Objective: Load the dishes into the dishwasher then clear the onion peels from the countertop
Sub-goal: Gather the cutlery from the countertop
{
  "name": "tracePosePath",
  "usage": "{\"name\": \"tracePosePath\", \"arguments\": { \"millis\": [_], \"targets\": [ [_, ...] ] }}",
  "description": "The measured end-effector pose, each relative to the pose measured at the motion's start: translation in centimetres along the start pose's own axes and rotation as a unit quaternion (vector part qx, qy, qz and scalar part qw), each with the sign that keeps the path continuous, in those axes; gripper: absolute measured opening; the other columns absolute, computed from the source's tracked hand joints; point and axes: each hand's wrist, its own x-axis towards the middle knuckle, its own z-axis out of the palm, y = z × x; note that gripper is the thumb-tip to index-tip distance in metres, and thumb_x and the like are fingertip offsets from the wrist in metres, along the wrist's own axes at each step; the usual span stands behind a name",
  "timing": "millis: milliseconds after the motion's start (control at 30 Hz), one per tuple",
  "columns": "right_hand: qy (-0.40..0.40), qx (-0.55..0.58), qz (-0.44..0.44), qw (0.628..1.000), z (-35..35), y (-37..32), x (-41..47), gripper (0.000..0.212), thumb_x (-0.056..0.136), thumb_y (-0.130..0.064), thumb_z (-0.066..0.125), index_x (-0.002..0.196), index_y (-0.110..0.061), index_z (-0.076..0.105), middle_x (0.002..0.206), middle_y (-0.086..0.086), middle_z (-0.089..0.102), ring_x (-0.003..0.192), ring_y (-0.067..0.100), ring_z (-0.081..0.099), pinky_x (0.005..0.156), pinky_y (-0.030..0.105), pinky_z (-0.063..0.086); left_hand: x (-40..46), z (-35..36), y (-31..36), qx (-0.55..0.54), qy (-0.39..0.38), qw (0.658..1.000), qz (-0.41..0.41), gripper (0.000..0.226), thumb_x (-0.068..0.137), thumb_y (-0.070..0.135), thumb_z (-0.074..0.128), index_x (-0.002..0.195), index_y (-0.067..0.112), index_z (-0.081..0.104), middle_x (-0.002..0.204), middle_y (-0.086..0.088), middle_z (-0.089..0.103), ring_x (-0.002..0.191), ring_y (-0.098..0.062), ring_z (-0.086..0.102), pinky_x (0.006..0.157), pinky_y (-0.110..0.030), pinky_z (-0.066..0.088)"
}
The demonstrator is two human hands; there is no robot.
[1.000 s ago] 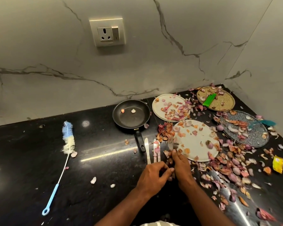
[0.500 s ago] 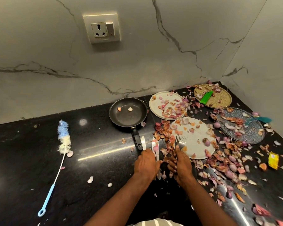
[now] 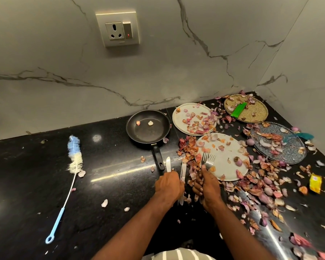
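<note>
We see the left hand (image 3: 168, 185) curled round knives (image 3: 182, 170): one blade pokes up by the pan handle, another sticks out beside the hand, handles showing below the fist. The right hand (image 3: 207, 185) grips forks (image 3: 208, 160), tines resting over the rim of the near plate (image 3: 227, 166). Both hands sit low over the black counter (image 3: 111, 184), just apart from each other.

Behind them: the pan (image 3: 148, 128) (two peel bits inside) with its handle pointing toward us, and the far plate (image 3: 182, 119) covered in peels (image 3: 261, 184). At the corner, a woven plate (image 3: 255, 111) with a green wrapper (image 3: 238, 109) on it, and a blue plate (image 3: 289, 151) with a teal item we cannot identify. Peels spread thick across the right side of the counter and over all the plates.

Well to the left lies a brush (image 3: 71, 166), blue handle toward us. A yellow packet (image 3: 315, 183) lies far right. A socket (image 3: 118, 29) sits on the marble wall.
</note>
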Motion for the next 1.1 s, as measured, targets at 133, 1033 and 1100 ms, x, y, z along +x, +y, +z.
{"name": "tracePosePath", "arguments": {
  "millis": [133, 1033, 1100],
  "targets": [
    [-0.002, 0.003, -0.005, 1.000, -0.1, 0.1, -0.1, 0.038, 0.104, -0.043, 0.054, 0.081, -0.014, 0.051, 0.060, 0.002, 0.035, 0.040, 0.010, 0.028, 0.036, 0.021, 0.024, -0.5, 0.2, -0.2, -0.038, 0.044, 0.998, 0.014, 0.020, 0.103, 0.031, 0.057, 0.109, 0.013, 0.065, 0.105, -0.006, 0.071, 0.094, -0.027, 0.070, 0.081, -0.040, 0.058],
    [-0.024, 0.079, 0.050, 0.995, -1.1, 0.2, 0.8, 0.056, 0.100, -0.056, 0.059, 0.062, -0.020, 0.038, 0.051, -0.001, 0.027, 0.038, 0.012, 0.024, 0.040, 0.026, 0.027, -1.0, 0.7, 0.6, -0.039, -0.011, 0.998, 0.039, 0.024, 0.100, 0.030, 0.061, 0.107, 0.008, 0.069, 0.106, -0.012, 0.071, 0.098, -0.032, 0.070, 0.082, -0.040, 0.057],
    [-0.028, 0.080, 0.049, 0.995, -1.2, 0.4, 0.9, 0.055, 0.098, -0.056, 0.061, 0.063, -0.020, 0.038, 0.052, -0.001, 0.027, 0.039, 0.012, 0.023, 0.041, 0.027, 0.024, -1.1, 0.6, 1.0, -0.028, -0.014, 0.999, 0.035, 0.026, 0.100, 0.029, 0.060, 0.110, 0.007, 0.069, 0.110, -0.014, 0.071, 0.101, -0.033, 0.069, 0.083, -0.040, 0.056]
  ]
}}
